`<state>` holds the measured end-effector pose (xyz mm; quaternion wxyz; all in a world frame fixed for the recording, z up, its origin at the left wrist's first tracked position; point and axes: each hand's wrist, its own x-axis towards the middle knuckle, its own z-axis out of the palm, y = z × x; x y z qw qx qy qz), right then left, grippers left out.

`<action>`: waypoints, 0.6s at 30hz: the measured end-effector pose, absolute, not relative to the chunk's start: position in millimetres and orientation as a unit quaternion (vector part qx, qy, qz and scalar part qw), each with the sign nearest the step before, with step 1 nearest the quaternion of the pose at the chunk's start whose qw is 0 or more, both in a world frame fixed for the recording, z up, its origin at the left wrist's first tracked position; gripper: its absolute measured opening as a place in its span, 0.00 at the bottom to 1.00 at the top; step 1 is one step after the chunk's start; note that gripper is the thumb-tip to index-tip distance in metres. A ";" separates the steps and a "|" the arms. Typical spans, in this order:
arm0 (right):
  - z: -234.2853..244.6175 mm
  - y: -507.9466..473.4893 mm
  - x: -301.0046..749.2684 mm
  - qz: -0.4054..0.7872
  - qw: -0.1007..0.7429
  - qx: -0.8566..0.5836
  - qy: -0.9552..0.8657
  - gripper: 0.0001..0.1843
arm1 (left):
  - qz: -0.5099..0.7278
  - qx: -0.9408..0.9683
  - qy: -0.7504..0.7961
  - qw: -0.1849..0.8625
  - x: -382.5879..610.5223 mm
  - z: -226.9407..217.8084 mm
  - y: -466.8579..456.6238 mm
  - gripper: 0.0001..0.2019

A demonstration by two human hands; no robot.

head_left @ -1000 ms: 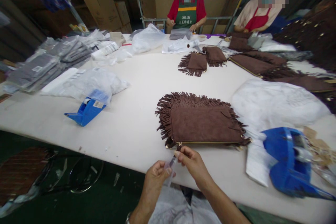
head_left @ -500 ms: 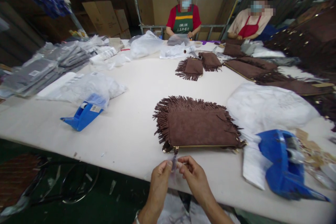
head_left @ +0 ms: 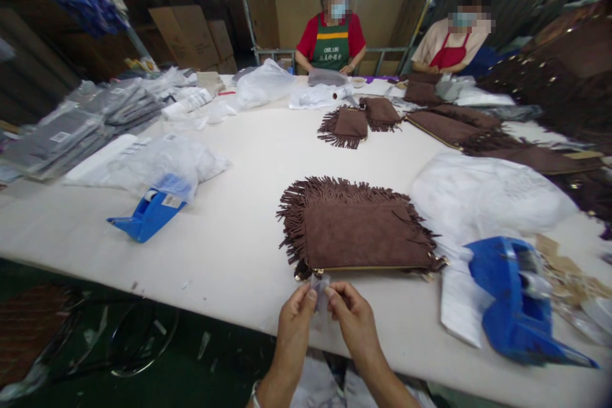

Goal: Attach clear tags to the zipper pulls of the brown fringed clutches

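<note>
A brown fringed pouch [head_left: 366, 236] lies flat on the white table, its gold zipper along the edge nearest me. Just below the zipper's left end, both hands pinch a small piece of clear plastic [head_left: 321, 287], perhaps a little bag. My left hand [head_left: 294, 322] grips its left side between thumb and fingers. On its right side my right hand [head_left: 354, 319] does the same. The plastic's top reaches the zipper pull; whether the pull is inside it I cannot tell.
Blue tape dispensers stand left [head_left: 148, 213] and right [head_left: 514, 299]. White plastic bags [head_left: 492, 197] lie beside the pouch. Smaller fringed pouches [head_left: 351, 124] are further back. Grey packed items [head_left: 62, 134] are stacked at left. Two co-workers [head_left: 332, 38] sit across the table.
The clear plastic has moved up to the zipper pull and looks spread wider between my fingers. My hands are slightly further apart. The pouch stays in place.
</note>
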<state>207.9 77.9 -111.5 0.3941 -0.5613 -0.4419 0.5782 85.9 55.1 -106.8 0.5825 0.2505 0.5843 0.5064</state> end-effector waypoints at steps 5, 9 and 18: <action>-111.3 84.2 207.6 0.591 0.409 -0.556 -0.418 0.19 | 0.519 0.240 0.548 0.611 84.1 -110.9 61.1 0.25; -112.2 87.5 210.1 0.588 0.412 -0.556 -0.419 0.19 | 0.523 0.256 0.558 0.592 87.1 -114.0 67.0 0.21; -106.6 91.7 213.1 0.572 0.401 -0.560 -0.446 0.20 | 0.538 0.247 0.552 0.587 94.8 -105.4 74.6 0.18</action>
